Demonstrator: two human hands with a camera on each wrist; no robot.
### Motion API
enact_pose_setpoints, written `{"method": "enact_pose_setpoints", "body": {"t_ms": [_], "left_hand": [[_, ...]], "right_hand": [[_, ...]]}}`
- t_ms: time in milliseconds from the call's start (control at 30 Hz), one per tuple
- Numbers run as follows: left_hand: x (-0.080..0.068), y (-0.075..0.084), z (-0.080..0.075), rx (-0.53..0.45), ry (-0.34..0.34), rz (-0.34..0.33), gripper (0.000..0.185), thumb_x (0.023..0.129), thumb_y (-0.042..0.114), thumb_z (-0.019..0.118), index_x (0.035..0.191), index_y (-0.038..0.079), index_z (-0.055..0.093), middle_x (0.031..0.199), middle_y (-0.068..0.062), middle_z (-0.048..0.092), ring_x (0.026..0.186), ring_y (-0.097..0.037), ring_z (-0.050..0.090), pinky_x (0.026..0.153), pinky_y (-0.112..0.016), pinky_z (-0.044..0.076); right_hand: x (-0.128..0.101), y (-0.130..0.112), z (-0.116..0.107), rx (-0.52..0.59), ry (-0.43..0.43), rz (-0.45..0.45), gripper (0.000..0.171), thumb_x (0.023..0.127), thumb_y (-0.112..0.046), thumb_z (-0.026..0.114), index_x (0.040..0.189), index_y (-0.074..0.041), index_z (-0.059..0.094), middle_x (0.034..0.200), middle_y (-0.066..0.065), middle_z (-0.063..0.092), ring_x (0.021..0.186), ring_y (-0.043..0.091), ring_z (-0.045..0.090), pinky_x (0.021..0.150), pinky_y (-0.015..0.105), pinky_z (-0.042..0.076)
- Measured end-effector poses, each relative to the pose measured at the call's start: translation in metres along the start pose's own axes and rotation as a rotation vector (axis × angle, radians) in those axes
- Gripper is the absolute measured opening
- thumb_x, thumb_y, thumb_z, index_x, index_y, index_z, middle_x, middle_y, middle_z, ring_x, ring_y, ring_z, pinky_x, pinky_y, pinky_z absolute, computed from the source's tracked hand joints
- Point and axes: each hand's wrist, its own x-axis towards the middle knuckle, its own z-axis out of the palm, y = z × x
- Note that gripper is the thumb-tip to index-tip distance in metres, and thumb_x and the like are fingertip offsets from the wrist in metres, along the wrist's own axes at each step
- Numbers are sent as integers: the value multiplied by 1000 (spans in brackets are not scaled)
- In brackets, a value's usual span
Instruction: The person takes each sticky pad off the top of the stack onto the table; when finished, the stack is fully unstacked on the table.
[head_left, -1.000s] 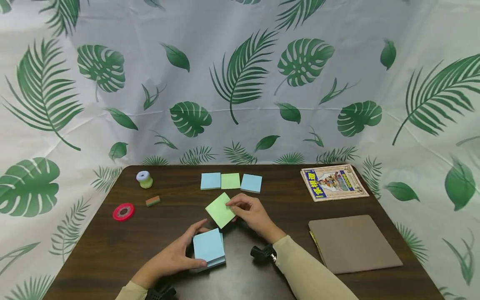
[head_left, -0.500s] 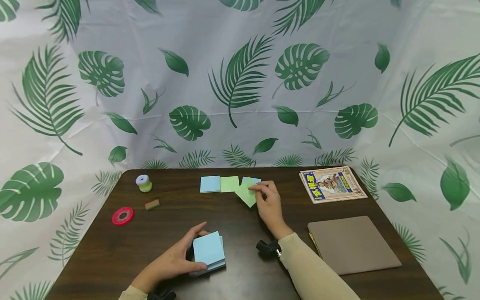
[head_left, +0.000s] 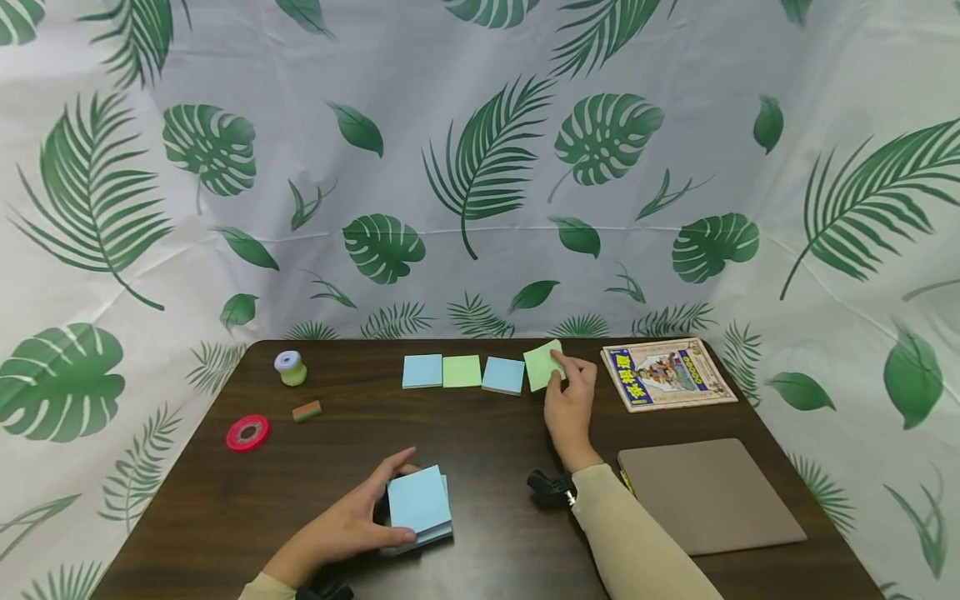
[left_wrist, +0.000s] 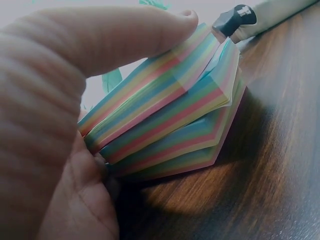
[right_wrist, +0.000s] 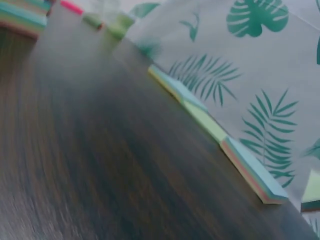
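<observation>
My left hand (head_left: 352, 525) grips a thick stack of multicoloured sticky notes (head_left: 417, 505) with a blue top sheet near the table's front edge; in the left wrist view my thumb (left_wrist: 100, 40) lies over the stack (left_wrist: 170, 120). At the far side my right hand (head_left: 572, 393) pinches a small green pad of notes (head_left: 543, 363), tilted, just right of a row of three pads: blue (head_left: 422, 371), green (head_left: 461, 371), blue (head_left: 502, 375). The right wrist view shows that row (right_wrist: 215, 130) edge-on.
A dark wooden table (head_left: 225, 500) stands against a leaf-print curtain. A red tape roll (head_left: 247, 433), a small eraser (head_left: 306, 410) and a spool (head_left: 289, 367) lie at left. A picture book (head_left: 667, 372) and a brown folder (head_left: 708, 492) lie at right.
My right hand has carried the green pad from beside the stack away to the far right end of the row. The left hand has stayed on the stack.
</observation>
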Motion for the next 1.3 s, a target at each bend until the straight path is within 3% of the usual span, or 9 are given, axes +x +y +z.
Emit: {"method": "enact_pose_setpoints", "body": {"t_ms": [233,433,533,733,967,1133,1300], "left_hand": [[0,6,0,12,-5,-43,109,92,36,89,173,12,20,160,0,50,131,-9,52,112,-18,36],[0,7,0,13,-10,-45,108,92,36,88,173,13,20,160,1,50,132,-9,51,113,-18,35],[0,7,0,23,-8,-46,108,93,37,88,173,13,20,160,0,50,132,-9,51,113,-18,36],[1,7,0,25,-5,-45,107,93,35,88,173,11,21,160,-3,51,132,-10,52,113,-18,36],[0,10,-2,29,-18,-43,99,94,35,87,171,15,27,160,-1,52,129,-10,54,110,-22,40],[-1,7,-3,56,-18,-33,87,96,38,85,166,21,35,153,-2,53,126,-13,55,104,-26,45],[-2,2,-3,-9,-57,-12,96,90,27,92,165,17,34,144,-8,55,121,-15,56,99,-27,45]], "right_hand": [[2,2,-4,-91,-39,24,46,105,5,58,150,2,60,135,25,40,114,36,49,94,43,41],[0,2,-4,-210,-170,102,55,106,0,58,160,5,47,142,29,36,123,40,48,100,54,46],[-1,-1,-5,-278,-206,134,59,106,-7,62,161,5,45,144,30,36,132,44,42,109,60,40],[-1,-3,-5,-390,-205,140,58,106,-18,66,160,-1,51,148,27,42,134,44,42,108,64,23],[-1,-1,-5,-569,-310,218,65,104,-29,67,155,8,48,156,34,34,144,50,32,114,73,19],[-3,0,-2,-492,-257,189,63,104,-26,69,156,3,48,158,31,33,145,48,32,115,70,19],[-9,-3,6,-320,-151,32,49,102,-11,72,148,-2,56,146,26,41,134,44,40,109,65,27]]}}
